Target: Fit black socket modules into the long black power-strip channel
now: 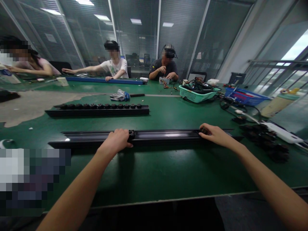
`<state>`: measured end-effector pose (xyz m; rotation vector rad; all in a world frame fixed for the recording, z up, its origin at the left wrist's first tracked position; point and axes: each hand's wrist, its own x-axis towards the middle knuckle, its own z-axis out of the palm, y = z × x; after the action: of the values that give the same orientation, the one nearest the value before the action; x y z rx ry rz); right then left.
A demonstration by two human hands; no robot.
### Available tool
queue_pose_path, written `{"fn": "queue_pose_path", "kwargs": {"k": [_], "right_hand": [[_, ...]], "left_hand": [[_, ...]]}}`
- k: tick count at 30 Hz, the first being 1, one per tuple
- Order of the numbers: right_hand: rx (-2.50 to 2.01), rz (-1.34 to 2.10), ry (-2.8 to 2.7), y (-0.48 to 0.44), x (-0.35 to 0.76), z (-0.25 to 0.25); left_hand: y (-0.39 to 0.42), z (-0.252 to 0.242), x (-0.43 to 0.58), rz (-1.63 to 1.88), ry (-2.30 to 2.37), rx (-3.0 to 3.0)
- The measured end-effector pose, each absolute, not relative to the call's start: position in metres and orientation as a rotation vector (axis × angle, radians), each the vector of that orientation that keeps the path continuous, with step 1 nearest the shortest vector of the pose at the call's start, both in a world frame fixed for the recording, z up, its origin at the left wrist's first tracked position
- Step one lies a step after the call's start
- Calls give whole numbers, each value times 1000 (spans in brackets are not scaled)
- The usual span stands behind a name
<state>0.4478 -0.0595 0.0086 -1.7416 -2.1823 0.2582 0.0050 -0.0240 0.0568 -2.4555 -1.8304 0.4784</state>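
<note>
A long black channel-shaped rail [166, 136] lies across the green table [154, 173] in front of me. My left hand [117, 140] is curled over the rail near its middle, fingers closed on a small black part [131, 134] set in the channel. My right hand [215, 133] rests on the rail's right portion, fingertips pinched on another small black part [204, 130]. A pile of similar small black parts [267, 141] lies to the right of the rail.
A second black rail [96, 110] fitted with several black parts lies farther back. A green basket [197, 94] of cables, a blue tray [245, 97] and a white power strip [284, 134] stand at the right. Three other people sit at the far side; a blue rail [103, 80] lies there.
</note>
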Motion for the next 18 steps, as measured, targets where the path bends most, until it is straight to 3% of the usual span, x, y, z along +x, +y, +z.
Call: {"fn": "queue_pose_path", "kwargs": {"k": [10,18], "right_hand": [[-2065,13,-1858,-76,576,-20],[-2293,-37,-1709,-67,669,-9]], "left_hand": [[-21,52,1,453,-1817,-2460],[-20,52,1,475,-1811,-2462]]}}
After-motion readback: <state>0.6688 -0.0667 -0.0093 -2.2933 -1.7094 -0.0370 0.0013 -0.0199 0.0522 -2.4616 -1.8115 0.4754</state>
